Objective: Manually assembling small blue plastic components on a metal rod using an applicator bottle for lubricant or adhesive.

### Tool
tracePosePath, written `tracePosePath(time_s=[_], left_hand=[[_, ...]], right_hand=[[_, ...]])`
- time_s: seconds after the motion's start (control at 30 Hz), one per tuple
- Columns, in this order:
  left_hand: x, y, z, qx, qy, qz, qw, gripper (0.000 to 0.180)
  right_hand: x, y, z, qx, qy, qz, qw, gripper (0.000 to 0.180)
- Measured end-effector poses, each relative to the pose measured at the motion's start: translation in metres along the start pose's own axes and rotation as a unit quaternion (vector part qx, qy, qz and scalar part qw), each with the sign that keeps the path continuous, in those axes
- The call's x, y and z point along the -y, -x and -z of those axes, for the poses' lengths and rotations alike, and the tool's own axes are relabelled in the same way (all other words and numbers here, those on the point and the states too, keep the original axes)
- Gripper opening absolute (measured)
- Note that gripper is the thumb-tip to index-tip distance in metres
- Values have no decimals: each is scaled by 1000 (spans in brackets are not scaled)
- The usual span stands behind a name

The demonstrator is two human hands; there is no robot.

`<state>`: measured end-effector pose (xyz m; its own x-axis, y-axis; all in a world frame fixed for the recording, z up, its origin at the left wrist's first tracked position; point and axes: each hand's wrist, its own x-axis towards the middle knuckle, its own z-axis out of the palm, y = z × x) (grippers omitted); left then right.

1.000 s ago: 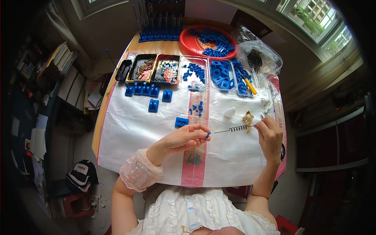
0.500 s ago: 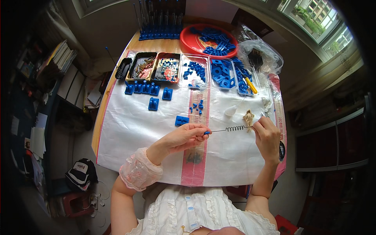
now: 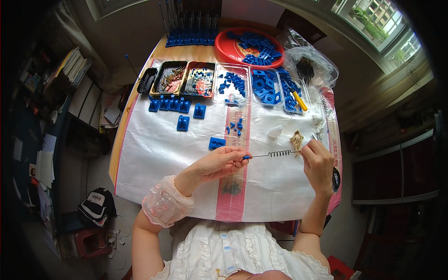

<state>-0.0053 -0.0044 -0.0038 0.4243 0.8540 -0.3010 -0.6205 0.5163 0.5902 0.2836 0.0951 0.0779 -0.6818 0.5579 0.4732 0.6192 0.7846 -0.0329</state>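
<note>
Daylight comes through one window point(image 3: 373, 21) at the upper right, and one black-and-white backpack point(image 3: 97, 207) sits low on the left, off to the side of the wooden tabletop point(image 3: 158, 52). One white sheet point(image 3: 158, 163) with a pink band covers most of the wood. From where I stand, I count two bare hands at work over it. Between them runs one dark spring wire point(image 3: 280, 153), coiled in its middle and straight at both ends, held level above the sheet. Its right end is pinched in the narrow grip of the right hand point(image 3: 319, 163). The left hand point(image 3: 219, 163) has its fingertips closed on one small blue piece point(image 3: 246, 157), right where the wire's other end arrives; I cannot tell how far in it goes.

Beyond the hands stand seven blue blocks point(image 3: 217, 143): four in a row, two just nearer, and one close by the left hand. Several tiny blue bits lie loose on the pink band. Farther back I count three black trays point(image 3: 147, 84) and three clear trays point(image 3: 221, 96), the last bearing one yellow-handled tool point(image 3: 300, 101). Behind these sit one red basin point(image 3: 224, 52) of blue parts and one plastic bag point(image 3: 322, 70).
</note>
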Motion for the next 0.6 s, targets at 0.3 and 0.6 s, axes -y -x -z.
tracePosePath(time_s=[0.3, 0.6], left_hand=[[-1, 2, -4, 0, -2, 5, 1000, 20], [0, 1, -2, 1, -2, 3, 1000, 23]], right_hand=[[3, -1, 1, 4, 13, 10, 1000, 12], [2, 0, 1, 7, 13, 4, 1000, 12]])
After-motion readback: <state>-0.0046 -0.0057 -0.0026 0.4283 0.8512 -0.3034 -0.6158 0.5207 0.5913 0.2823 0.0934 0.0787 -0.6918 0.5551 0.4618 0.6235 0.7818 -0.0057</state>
